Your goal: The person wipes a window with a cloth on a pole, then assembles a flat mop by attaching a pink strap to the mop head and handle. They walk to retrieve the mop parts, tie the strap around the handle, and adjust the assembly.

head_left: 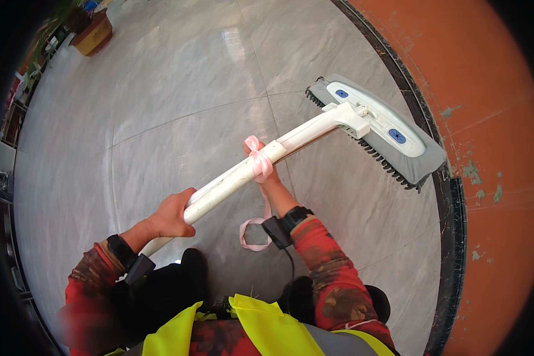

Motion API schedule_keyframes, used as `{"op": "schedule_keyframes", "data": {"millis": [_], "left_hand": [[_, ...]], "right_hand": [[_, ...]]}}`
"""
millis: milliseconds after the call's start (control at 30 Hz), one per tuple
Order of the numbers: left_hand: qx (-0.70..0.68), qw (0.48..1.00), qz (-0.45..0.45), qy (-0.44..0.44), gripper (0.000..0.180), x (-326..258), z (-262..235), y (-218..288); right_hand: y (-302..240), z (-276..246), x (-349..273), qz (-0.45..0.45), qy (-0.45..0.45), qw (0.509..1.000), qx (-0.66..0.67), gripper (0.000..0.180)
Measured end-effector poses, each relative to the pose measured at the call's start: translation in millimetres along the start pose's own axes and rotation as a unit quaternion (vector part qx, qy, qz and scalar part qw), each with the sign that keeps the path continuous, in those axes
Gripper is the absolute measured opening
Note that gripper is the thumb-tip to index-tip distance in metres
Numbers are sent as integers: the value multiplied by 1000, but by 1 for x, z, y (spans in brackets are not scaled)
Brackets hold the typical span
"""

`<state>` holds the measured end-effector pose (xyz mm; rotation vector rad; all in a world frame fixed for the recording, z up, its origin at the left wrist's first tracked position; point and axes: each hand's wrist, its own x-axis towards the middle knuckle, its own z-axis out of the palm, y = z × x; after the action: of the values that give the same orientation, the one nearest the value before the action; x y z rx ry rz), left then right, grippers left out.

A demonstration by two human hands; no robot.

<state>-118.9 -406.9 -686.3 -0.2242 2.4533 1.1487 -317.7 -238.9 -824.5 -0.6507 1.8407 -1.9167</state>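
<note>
A flat mop slants across the view, its thick white handle rising from lower left to upper right. Its wide head has a grey cloth cover, a white plate with blue round spots and a dark fringe. My left hand is closed round the lower handle. Farther up, my right hand grips the handle from beneath, its fingers mostly hidden behind it. A pink ribbon is wrapped round the handle at that hand. The ribbon's tail hangs below in a loop.
Grey tiled floor lies under the mop. An orange-red surface with worn patches and a dark border runs along the right. A potted plant stands at the far left, with shelves and plants along the left rim.
</note>
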Motion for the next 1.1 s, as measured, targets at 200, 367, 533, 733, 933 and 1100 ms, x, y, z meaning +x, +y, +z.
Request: {"op": "schedule_keyframes", "data": {"millis": [200, 367, 533, 733, 933, 1100], "left_hand": [[-31, 999, -22, -32, 51, 1, -11, 4], [-8, 999, -37, -30, 53, 1, -12, 11], [86, 995, -46, -4, 54, -2, 8, 16], [88, 992, -65, -55, 55, -23, 65, 12], [83, 994, -37, -56, 49, -29, 104, -19], [91, 995, -23, -29, 51, -27, 110, -25]], "right_hand": [[26, -122, -60, 117, -94, 879, -453, 16], [-85, -149, -79, 163, -360, 847, -354, 15], [-221, -123, 5, -8, -239, 954, -180, 16], [-155, -26, 104, 128, -440, 762, -458, 30], [24, -7, 58, -11, -473, 611, -635, 26], [26, -22, 104, 4, -289, 739, -608, 21]]}}
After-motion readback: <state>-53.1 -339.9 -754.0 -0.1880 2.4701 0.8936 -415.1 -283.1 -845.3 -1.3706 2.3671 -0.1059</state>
